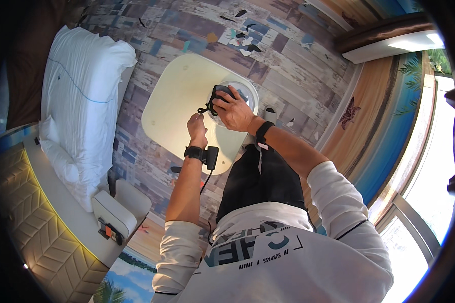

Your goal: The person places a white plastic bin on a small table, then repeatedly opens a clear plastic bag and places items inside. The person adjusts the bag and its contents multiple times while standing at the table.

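Note:
On a cream table (pixel 167 102) with rounded corners stands a round clear dish (pixel 253 99), partly covered by my right hand (pixel 235 111). That hand lies with fingers spread over a dark grey, black-edged item (pixel 219 92), holding it against the dish; it looks like fabric, though its exact kind is unclear. From the item's left side a black looped end (pixel 202 110) sticks out. The fingertips of my left hand (pixel 197 128) pinch at this loop. Pale bits show inside the dish beyond my right fingers.
Dark and pale scraps (pixel 246 43) litter the plank-patterned floor past the table. A bed (pixel 83 102) with white covers is at left, near a white chair (pixel 136 197). A grey cylindrical object (pixel 270 114) stands right of the table. A cable hangs from the black device (pixel 211 158) on my left wrist.

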Motion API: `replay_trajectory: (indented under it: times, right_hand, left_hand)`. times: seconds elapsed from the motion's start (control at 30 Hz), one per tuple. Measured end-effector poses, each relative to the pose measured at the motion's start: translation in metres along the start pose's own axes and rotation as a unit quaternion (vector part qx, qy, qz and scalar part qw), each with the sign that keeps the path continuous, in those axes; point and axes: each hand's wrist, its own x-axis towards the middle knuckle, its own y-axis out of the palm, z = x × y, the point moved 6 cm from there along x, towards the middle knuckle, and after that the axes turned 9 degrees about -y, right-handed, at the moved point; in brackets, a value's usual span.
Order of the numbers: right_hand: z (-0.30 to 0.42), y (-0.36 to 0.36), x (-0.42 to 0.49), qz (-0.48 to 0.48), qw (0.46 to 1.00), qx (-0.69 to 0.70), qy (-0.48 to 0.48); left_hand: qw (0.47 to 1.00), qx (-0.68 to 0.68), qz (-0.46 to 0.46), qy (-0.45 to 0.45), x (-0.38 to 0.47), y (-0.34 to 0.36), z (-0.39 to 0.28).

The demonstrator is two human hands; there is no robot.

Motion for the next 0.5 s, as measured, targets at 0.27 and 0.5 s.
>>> replay_trajectory:
  times: [0.27,0.5]
  right_hand:
    - [0.014,0.006,-0.010,0.030,0.996,-0.001,-0.083]
    - [0.006,0.006,-0.009,-0.005,1.000,-0.023,-0.017]
  left_hand:
    - [1.000,0.011,-0.009,0.027,-0.008,0.011,0.000]
    - [0.994,-0.002,0.048,0.095,-0.016,0.032,-0.019]
